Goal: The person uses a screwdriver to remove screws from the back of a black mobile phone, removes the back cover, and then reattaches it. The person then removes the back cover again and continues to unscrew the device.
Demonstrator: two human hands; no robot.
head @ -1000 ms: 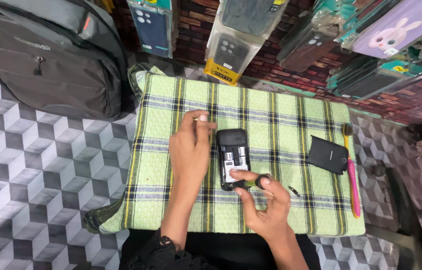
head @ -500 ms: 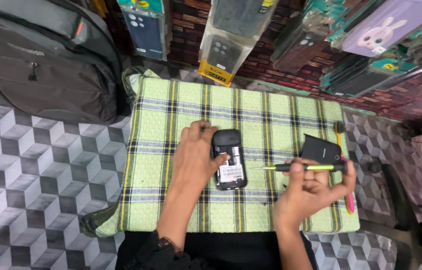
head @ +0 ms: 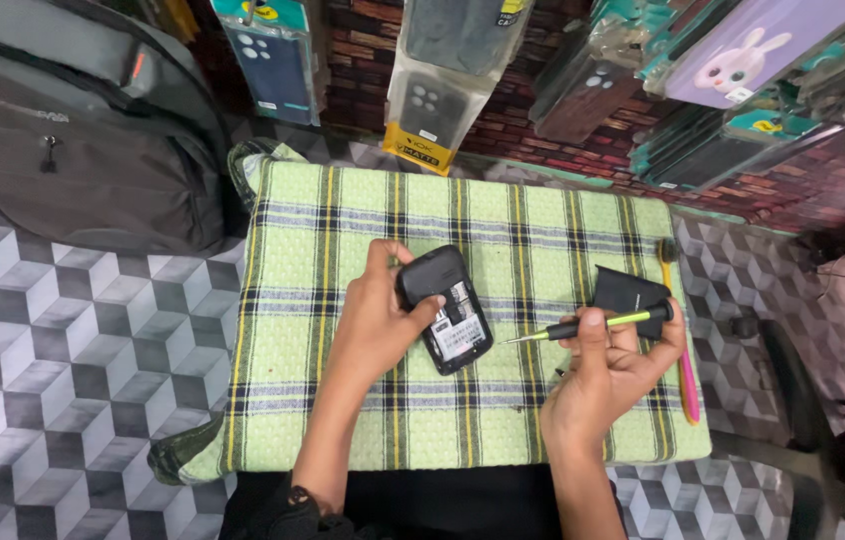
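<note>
At frame centre, on the green checked cloth (head: 343,230), the left hand (head: 375,320) grips the opened black phone (head: 445,308), while the right hand (head: 608,375) is closed around a yellow-green screwdriver (head: 593,324), tip near the phone.

Hidden and cut off

The left hand (head: 375,320) covers the phone's (head: 446,308) near edge; the backpack (head: 73,130) runs off the frame's left; the phone's inner parts are too small to tell.

Black phone (head: 446,308), back open, tilted on green plaid cloth; yellow-green screwdriver (head: 593,324) level, tip toward phone.
</note>
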